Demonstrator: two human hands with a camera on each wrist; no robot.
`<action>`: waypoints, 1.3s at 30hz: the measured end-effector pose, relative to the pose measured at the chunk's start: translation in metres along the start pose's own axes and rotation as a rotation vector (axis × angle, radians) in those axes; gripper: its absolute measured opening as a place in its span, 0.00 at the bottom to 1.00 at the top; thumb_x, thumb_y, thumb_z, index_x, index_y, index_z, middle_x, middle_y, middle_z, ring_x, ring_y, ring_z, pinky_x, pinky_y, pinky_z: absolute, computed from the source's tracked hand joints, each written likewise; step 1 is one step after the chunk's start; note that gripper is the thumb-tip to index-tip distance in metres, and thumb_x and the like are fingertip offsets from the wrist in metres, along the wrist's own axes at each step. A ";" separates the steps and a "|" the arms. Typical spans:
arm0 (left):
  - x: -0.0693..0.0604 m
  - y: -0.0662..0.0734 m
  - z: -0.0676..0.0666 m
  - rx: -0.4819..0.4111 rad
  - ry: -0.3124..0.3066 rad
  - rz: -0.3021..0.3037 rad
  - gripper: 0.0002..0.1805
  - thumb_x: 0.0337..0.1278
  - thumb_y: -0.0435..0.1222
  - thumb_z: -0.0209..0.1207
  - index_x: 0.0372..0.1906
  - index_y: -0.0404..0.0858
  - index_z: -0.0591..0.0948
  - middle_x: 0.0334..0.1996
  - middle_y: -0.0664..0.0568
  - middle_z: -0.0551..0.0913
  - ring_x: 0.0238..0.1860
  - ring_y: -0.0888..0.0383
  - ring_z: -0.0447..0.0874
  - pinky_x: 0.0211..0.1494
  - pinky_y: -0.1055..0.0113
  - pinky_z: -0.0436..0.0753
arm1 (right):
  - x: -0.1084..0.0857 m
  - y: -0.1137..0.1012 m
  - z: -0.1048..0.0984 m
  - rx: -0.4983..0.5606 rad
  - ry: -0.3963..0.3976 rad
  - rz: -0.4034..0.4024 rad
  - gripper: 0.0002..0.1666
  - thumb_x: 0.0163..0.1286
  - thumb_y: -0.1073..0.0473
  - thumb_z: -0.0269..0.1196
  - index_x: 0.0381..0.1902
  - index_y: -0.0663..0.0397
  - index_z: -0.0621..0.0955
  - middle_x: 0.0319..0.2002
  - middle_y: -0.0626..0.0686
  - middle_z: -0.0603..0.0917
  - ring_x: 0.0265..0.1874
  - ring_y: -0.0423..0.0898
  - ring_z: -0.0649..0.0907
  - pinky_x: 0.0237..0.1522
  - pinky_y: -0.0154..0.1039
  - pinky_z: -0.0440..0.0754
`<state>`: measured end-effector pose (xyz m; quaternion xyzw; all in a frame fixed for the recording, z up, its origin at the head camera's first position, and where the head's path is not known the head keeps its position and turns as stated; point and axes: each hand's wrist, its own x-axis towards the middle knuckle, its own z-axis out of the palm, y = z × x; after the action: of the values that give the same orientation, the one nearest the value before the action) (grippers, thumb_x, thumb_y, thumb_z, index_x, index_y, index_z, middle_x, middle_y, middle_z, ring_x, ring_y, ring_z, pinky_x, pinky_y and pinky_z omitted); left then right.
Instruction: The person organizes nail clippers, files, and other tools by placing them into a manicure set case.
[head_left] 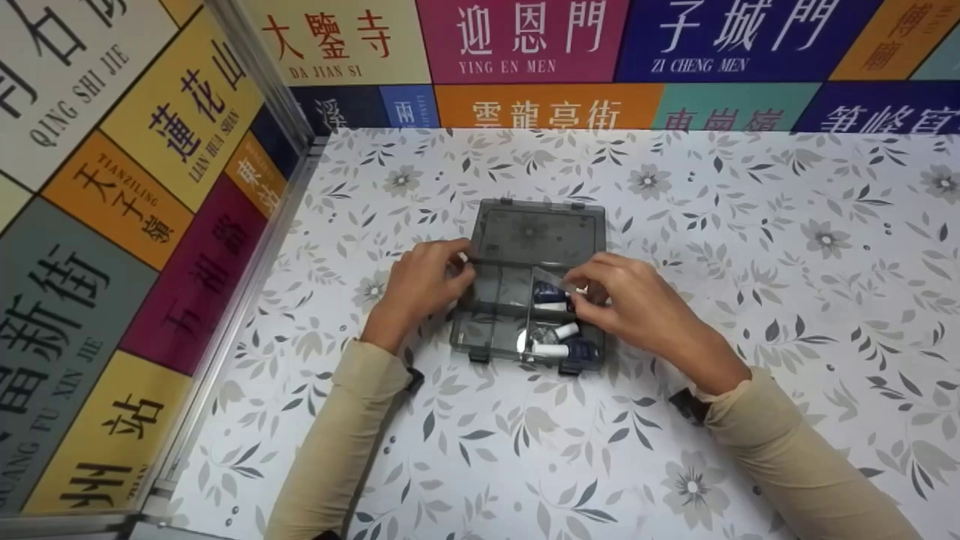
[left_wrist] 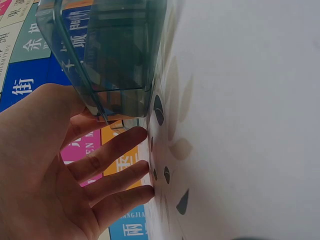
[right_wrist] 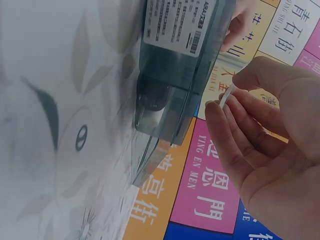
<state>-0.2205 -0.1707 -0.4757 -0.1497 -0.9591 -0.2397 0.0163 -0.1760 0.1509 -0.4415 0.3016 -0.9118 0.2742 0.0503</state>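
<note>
A translucent grey compartment box (head_left: 472,326) lies on the table with its lid (head_left: 540,232) folded back. My left hand (head_left: 427,281) holds the box's left edge near the hinge; in the left wrist view its other fingers (left_wrist: 112,155) spread down to the tabletop. My right hand (head_left: 637,304) is over the box's right side. Its thumb and fingers pinch a thin clear strip (right_wrist: 226,96), likely a divider. Small dark-blue bottles with white caps, like nail polish, lie in the right compartments, one bottle (head_left: 583,351) at the front and another (head_left: 547,291) farther back.
The table (head_left: 750,262) has a white cover with a grey leaf and flower print. Sign-patterned panels (head_left: 525,37) stand behind it and along the left side. A white printed label (right_wrist: 177,22) with a barcode sits on the box.
</note>
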 end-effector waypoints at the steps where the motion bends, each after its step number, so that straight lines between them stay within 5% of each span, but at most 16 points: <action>1: 0.000 0.000 0.000 -0.001 0.000 -0.001 0.07 0.69 0.43 0.62 0.48 0.54 0.87 0.44 0.56 0.93 0.45 0.50 0.91 0.41 0.47 0.86 | 0.001 0.000 0.001 0.003 0.000 -0.002 0.15 0.68 0.63 0.70 0.52 0.56 0.90 0.44 0.53 0.91 0.37 0.47 0.89 0.40 0.43 0.88; 16: -0.001 -0.001 0.001 -0.020 -0.004 -0.006 0.08 0.69 0.43 0.62 0.49 0.53 0.87 0.44 0.56 0.93 0.45 0.51 0.91 0.42 0.48 0.86 | 0.014 -0.010 0.018 0.110 -0.007 -0.024 0.15 0.68 0.68 0.70 0.52 0.60 0.90 0.43 0.55 0.92 0.36 0.47 0.92 0.37 0.40 0.90; 39: 0.001 -0.001 0.000 -0.022 -0.013 -0.002 0.09 0.70 0.43 0.62 0.49 0.51 0.87 0.45 0.56 0.94 0.44 0.52 0.91 0.42 0.48 0.86 | 0.022 -0.018 0.027 0.062 0.004 -0.077 0.14 0.65 0.68 0.69 0.48 0.56 0.91 0.40 0.52 0.90 0.35 0.44 0.89 0.40 0.37 0.89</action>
<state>-0.2212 -0.1709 -0.4760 -0.1505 -0.9566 -0.2494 0.0081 -0.1813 0.1124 -0.4502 0.3375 -0.8903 0.3010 0.0533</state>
